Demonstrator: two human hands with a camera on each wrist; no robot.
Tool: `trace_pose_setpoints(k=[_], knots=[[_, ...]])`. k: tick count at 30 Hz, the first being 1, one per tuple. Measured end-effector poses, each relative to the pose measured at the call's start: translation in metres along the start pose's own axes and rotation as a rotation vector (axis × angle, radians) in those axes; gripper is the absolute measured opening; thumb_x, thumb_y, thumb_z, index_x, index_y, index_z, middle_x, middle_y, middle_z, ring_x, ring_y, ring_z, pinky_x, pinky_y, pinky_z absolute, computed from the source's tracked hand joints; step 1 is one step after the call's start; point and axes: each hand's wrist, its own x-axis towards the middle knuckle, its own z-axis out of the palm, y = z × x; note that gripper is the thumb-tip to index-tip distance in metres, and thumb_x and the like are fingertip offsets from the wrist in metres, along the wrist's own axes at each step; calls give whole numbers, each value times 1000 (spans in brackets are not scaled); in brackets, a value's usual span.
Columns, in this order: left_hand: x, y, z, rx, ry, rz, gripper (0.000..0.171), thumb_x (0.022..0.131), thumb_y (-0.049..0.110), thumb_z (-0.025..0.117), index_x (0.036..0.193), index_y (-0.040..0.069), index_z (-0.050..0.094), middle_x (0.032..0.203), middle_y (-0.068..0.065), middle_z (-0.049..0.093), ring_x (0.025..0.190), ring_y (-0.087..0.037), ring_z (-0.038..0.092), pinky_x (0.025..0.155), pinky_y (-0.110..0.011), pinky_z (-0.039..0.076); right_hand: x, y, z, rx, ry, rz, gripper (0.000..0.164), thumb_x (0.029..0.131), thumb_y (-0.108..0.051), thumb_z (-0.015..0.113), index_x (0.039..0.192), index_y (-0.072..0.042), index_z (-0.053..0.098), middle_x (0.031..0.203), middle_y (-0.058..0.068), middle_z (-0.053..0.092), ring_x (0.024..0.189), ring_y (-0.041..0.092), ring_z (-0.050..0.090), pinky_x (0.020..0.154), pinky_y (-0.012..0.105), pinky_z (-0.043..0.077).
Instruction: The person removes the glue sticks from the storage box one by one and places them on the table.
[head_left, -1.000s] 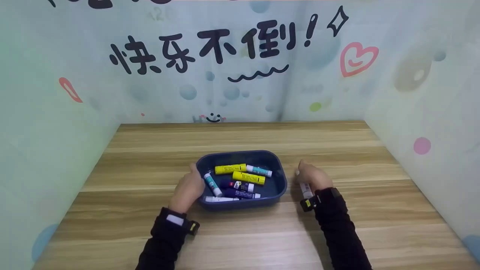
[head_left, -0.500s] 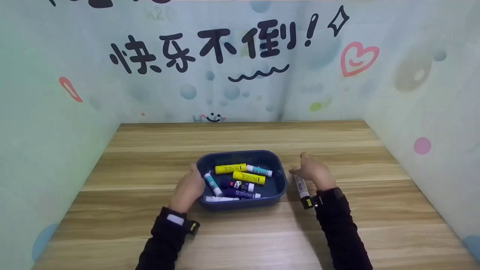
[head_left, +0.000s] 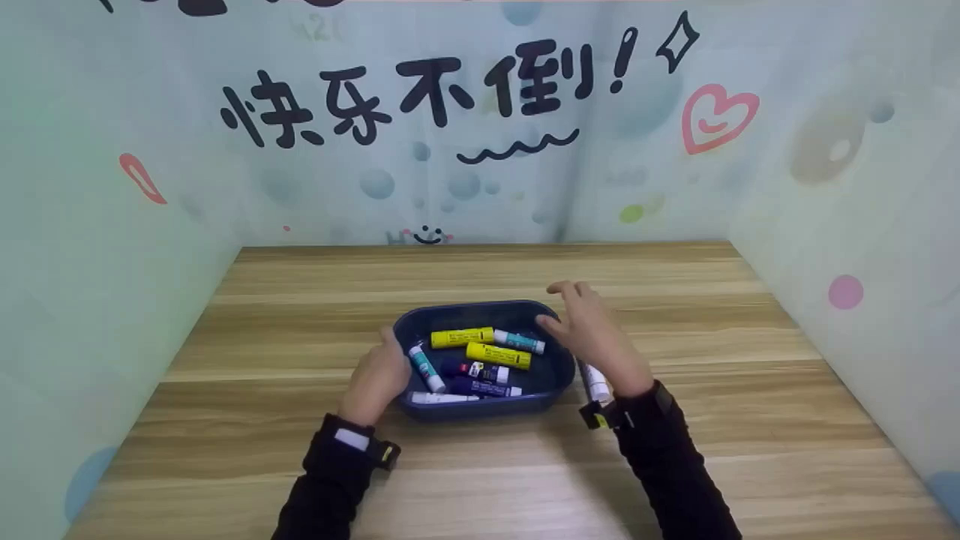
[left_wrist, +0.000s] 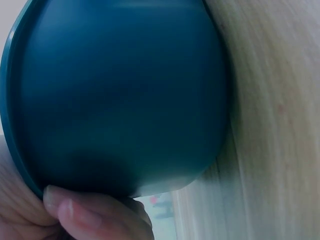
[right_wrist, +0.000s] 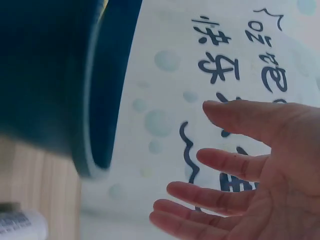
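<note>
The left hand [head_left: 375, 381] grips the blue bin [head_left: 491, 409] at its left rim; the right hand [head_left: 601, 341], empty, fingers spread, is near its right rim; a white tube [head_left: 597, 384] lies just right of it, two yellow tubes [head_left: 461, 337] inside.

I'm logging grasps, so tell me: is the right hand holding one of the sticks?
No, the right hand has its fingers spread and holds nothing in the right wrist view.

smooth, softly glossy plastic basin [head_left: 484, 408], wood-grain tabletop [head_left: 750, 420] with a faint sheen, matt cloth sleeves [head_left: 319, 480], smooth plastic-looking tubes [head_left: 499, 355]
</note>
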Motion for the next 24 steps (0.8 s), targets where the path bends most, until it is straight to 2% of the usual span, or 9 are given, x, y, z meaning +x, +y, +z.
trace_pose_setpoints(k=[3,7,14,21,24], knots=[[0,0,0,-1,2,-1,42,92,8,35,129,-9,24,92,-29,62,75,-33,60,61,-43,47,1,-5,10,25,-44,-35,49,88,-28,62,128,-2,48,127,22,48,117,37,47,98,49,40],[1,0,0,-1,-1,-6,43,92,8,36,130,-9,24,95,-29,62,78,-35,60,63,-44,48,3,-7,26,38,-135,-42,48,87,-26,65,126,-4,49,130,23,45,119,37,46,99,49,40],[1,1,-1,3,-17,-18,46,92,8,36,133,-9,22,96,-29,61,79,-35,60,64,-44,48,6,-3,49,-81,-258,-71,54,84,-28,68,130,-6,49,132,20,45,120,38,42,99,49,39],[2,2,-1,-1,-34,-46,49,92,8,36,136,-8,20,99,-30,61,80,-34,60,65,-43,48,8,1,68,-139,-304,-143,63,83,-36,67,136,-9,45,135,21,43,121,40,40,101,48,38],[1,2,-1,-1,-26,-35,49,92,8,37,135,-9,20,97,-30,61,79,-34,61,64,-43,48,8,2,73,-167,-300,-158,65,83,-41,66,137,-10,44,133,21,45,119,39,41,99,49,38]])
